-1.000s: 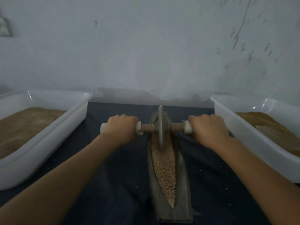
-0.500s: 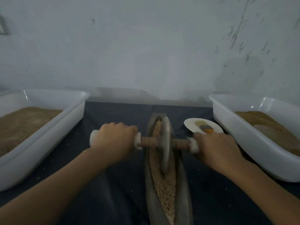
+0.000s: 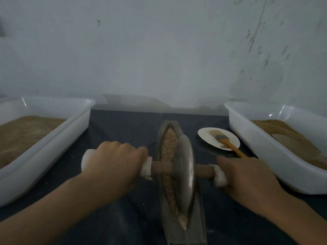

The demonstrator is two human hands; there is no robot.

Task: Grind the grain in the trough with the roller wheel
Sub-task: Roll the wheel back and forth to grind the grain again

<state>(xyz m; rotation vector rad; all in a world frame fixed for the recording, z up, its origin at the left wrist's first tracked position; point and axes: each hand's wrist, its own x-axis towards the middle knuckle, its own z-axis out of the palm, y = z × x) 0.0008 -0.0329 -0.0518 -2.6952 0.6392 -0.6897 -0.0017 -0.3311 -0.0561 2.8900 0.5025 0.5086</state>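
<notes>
So the trough [image 3: 184, 232] is sitting dead center on the dark counter [image 3: 123, 131], long axis running straight away from the person toward the wall [image 3: 159, 50], pointed ends near and far. It's boat shaped and the grain [image 3: 169, 144] fills the groove along its length, pale tan stuff.

The wheel [image 3: 184, 172] stands on edge in the groove, around the middle-to-near part of the trough, its disc lined up with the trough's length. Grain shows beyond it and a thin strip on its left side. The axle [image 3: 161, 168] goes crosswise, left to right, so at a right angle to the trough. It looks a bit tilted, right end lower and nearer than the left, and the right side is blurry.

Left hand [image 3: 113, 167] is wrapped around the white left grip [image 3: 146, 167], fingers curled over the top, knuckles up. Right hand [image 3: 247, 179] is closed over the right grip [image 3: 220, 176] the same way, only the inner white end peeking out.

Other stuff: a white tub [image 3: 58, 145] on the left with brownish meal in it, another white tub [image 3: 261, 152] on the right with similar contents. Between the trough and the right tub there's a small white plate [image 3: 207, 137] with a brush [image 3: 228, 143] lying on it, orange handle pointing toward the right hand. A few stray grains scattered on the counter.
</notes>
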